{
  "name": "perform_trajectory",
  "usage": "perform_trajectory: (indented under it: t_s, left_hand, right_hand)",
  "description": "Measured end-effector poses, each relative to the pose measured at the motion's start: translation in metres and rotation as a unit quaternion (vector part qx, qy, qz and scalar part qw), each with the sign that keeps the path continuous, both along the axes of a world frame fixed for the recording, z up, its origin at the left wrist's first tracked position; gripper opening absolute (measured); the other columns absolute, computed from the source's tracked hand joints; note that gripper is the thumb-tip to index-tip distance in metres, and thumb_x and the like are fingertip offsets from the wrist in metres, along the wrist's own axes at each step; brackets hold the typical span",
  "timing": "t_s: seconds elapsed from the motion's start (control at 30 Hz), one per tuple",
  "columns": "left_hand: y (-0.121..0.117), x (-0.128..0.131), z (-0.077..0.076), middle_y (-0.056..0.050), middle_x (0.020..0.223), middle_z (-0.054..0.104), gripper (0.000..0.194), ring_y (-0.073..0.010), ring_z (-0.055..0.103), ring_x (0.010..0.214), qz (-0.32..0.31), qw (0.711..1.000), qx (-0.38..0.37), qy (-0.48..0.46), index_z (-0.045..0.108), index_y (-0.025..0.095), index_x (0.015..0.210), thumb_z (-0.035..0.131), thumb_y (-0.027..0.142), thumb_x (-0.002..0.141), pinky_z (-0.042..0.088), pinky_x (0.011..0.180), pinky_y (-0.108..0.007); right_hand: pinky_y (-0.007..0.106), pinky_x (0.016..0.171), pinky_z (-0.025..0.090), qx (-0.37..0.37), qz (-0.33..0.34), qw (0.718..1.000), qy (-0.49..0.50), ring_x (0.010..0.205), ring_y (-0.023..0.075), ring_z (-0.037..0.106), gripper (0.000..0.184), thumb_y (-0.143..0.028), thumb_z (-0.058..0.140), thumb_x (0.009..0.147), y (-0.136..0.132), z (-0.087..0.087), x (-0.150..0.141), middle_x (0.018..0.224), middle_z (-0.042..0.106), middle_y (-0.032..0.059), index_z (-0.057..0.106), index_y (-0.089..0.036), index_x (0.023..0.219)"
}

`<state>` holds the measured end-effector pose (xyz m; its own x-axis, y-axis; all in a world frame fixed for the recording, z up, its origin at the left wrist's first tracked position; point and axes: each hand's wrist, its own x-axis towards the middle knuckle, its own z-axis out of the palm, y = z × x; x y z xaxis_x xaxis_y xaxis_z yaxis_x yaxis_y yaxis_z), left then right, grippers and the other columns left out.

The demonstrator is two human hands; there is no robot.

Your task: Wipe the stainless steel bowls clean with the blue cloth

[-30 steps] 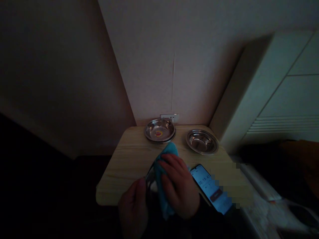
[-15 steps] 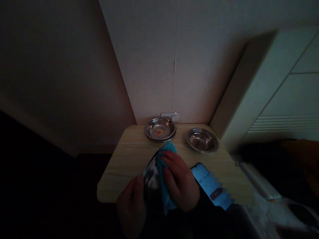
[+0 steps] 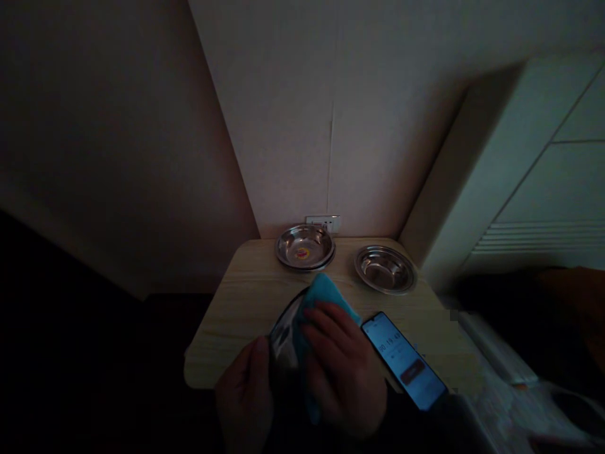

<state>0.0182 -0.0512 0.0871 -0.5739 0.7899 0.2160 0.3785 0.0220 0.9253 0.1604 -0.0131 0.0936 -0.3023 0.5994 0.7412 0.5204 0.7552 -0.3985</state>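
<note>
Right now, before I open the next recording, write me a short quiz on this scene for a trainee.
1. True or false: the phone lies on the table with its screen lit.
2. Which hand presses the blue cloth against the held metal dish? A) left B) right
3. Fill in: the top dish nearer the wall socket has a ____ inside.

Key: 1 true; 2 B; 3 sticker.

Looks like somebody's home to me, maybe a bedroom corner, though I can't tell for sure. There's a small wood-look table (image 3: 231, 321) pushed up against a plain pale wall (image 3: 293, 126), with an ordinary wall socket (image 3: 323, 223) right behind it. Off to the right there's a big pale panel (image 3: 558, 189) with grooved lines, kinda like furniture, and the lighting's pretty dim.
</note>
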Motion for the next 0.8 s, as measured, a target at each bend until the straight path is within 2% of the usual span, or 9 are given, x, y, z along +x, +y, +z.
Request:
perform_trajectory:
  t_s: [0.07, 0.17, 0.33, 0.43, 0.57, 0.67, 0.8]
  left_hand:
    - [-0.001, 0.0, -0.001, 0.0, 0.046, 0.061, 0.035, -0.0117, 0.054, 0.042, -0.016, 0.999, 0.014, 0.025, 0.062, 0.017, 0.051, 0.05, 0.039, 0.076, 0.043, 0.041, -0.017]
    - [-0.002, 0.002, -0.001, 0.001, 0.045, 0.059, 0.036, -0.01, 0.053, 0.041, -0.025, 0.998, 0.028, 0.058, 0.061, 0.017, 0.051, 0.048, 0.035, 0.08, 0.04, 0.04, -0.015]
    - [-0.001, 0.006, 0.002, 0.003, 0.042, 0.054, 0.036, -0.0081, 0.05, 0.039, -0.044, 0.994, 0.052, 0.082, 0.056, 0.017, 0.05, 0.049, 0.032, 0.081, 0.039, 0.039, -0.014]
    - [0.0, 0.006, 0.004, 0.004, 0.041, 0.052, 0.037, -0.0077, 0.049, 0.039, -0.047, 0.993, 0.057, 0.089, 0.054, 0.018, 0.049, 0.047, 0.031, 0.083, 0.038, 0.04, -0.014]
    - [-0.001, 0.007, 0.005, 0.004, 0.042, 0.05, 0.037, -0.0076, 0.049, 0.039, -0.056, 0.991, 0.062, 0.101, 0.053, 0.018, 0.049, 0.046, 0.029, 0.084, 0.038, 0.04, -0.014]
    - [-0.003, 0.008, 0.004, 0.005, 0.04, 0.048, 0.036, -0.0073, 0.047, 0.037, -0.047, 0.989, 0.069, 0.119, 0.053, 0.018, 0.05, 0.047, 0.028, 0.084, 0.037, 0.04, -0.014]
    - [-0.003, 0.008, 0.003, 0.005, 0.041, 0.049, 0.034, -0.0072, 0.047, 0.038, -0.056, 0.987, 0.069, 0.132, 0.053, 0.018, 0.051, 0.047, 0.026, 0.084, 0.037, 0.04, -0.014]
  right_hand:
    - [0.047, 0.092, 0.049, 0.018, 0.014, 1.0, -0.019, 0.109, 0.0272, 0.056, 0.024, -0.015, 0.048, 0.082, -0.003, 0.0, 0.001, 0.108, 0.068, 0.0093, 0.064, -0.015, 0.101]
    - [0.04, 0.087, 0.053, 0.009, -0.01, 1.0, 0.0, 0.103, 0.0242, 0.059, 0.024, -0.013, 0.048, 0.083, -0.006, -0.001, 0.003, 0.105, 0.068, 0.0109, 0.063, -0.013, 0.102]
    - [0.042, 0.085, 0.052, 0.032, -0.002, 0.999, -0.017, 0.105, 0.0258, 0.056, 0.021, -0.014, 0.049, 0.084, -0.008, 0.001, 0.007, 0.105, 0.068, 0.0094, 0.063, -0.016, 0.1]
    - [0.041, 0.084, 0.053, 0.011, -0.018, 1.0, 0.006, 0.101, 0.0237, 0.058, 0.022, -0.013, 0.048, 0.084, -0.006, 0.001, 0.009, 0.104, 0.067, 0.0106, 0.062, -0.015, 0.101]
    - [0.042, 0.085, 0.052, 0.003, -0.008, 1.0, 0.003, 0.107, 0.0253, 0.055, 0.023, -0.013, 0.048, 0.084, -0.004, -0.001, 0.012, 0.108, 0.066, 0.0105, 0.062, -0.016, 0.102]
    - [0.04, 0.082, 0.053, -0.01, -0.017, 1.0, 0.016, 0.098, 0.0224, 0.059, 0.023, -0.011, 0.047, 0.085, -0.003, -0.001, 0.013, 0.103, 0.066, 0.01, 0.062, -0.017, 0.102]
    - [0.042, 0.086, 0.051, -0.011, 0.007, 1.0, -0.012, 0.108, 0.0252, 0.053, 0.024, -0.013, 0.048, 0.084, -0.003, 0.002, 0.014, 0.109, 0.064, 0.0098, 0.062, -0.017, 0.103]
